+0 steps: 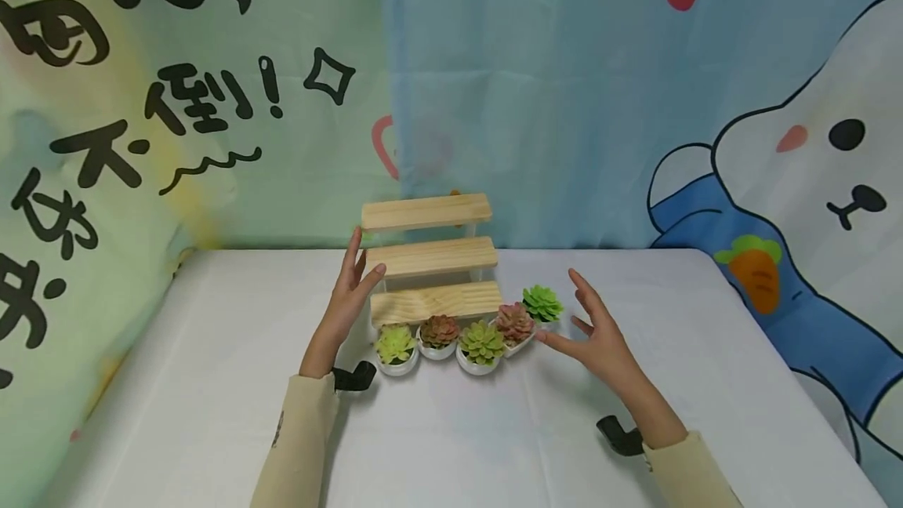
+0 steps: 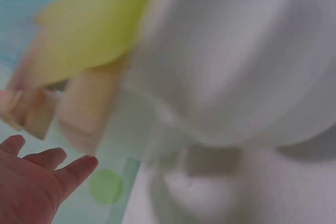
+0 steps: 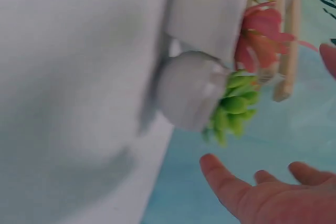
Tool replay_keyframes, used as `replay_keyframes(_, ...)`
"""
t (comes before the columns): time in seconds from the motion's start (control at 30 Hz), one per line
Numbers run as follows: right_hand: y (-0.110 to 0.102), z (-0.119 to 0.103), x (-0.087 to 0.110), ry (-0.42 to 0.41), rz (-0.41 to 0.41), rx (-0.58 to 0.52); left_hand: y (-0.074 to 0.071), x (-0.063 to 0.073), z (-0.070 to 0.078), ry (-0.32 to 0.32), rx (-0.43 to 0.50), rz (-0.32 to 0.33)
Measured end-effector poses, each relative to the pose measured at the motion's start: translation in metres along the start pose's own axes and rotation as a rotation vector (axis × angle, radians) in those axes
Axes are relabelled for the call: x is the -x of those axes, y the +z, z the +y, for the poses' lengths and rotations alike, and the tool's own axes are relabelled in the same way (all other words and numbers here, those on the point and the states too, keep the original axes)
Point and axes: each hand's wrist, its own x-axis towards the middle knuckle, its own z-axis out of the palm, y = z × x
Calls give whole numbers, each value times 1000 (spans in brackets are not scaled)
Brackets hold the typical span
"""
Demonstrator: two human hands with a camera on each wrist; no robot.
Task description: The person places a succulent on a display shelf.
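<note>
While the left hand [image 1: 342,304] is at the left end of a three-tier wooden rack [image 1: 433,259], its grip wide, contact there cannot be confirmed. The right hand [image 1: 600,342], grip likewise wide, is just beside a bright green succulent [image 1: 542,304] and a dusty-red succulent [image 1: 514,323]. Along the rack's front on the white desk [image 1: 458,445] sit, from left, a yellow-green succulent [image 1: 396,344], a reddish-brown succulent [image 1: 439,332] and a medium-green succulent [image 1: 482,342]; all five stand in white pots [image 1: 476,368].

Head view: above my fingers [image 1: 350,255], facing forward-down. Wrist views: close, past fingertips [image 3: 210,163]; head, right wrist share green succulent [image 1: 542,303].
</note>
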Motion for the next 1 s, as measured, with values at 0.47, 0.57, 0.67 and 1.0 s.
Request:
replay_keyframes(0.47,1,29,-14,244,-119,-132,2,-4,-17,13,3,-17)
replay_keyframes(0.57,1,31,-19,284,-138,-72,3,-5,-19,9,1,-25)
replay_keyframes(0.67,2,31,-25,308,-145,-14,4,-6,-19,-4,14,-29)
replay_keyframes(1.0,5,35,-37,311,-153,25,-1,-8,-22,-32,5,-31)
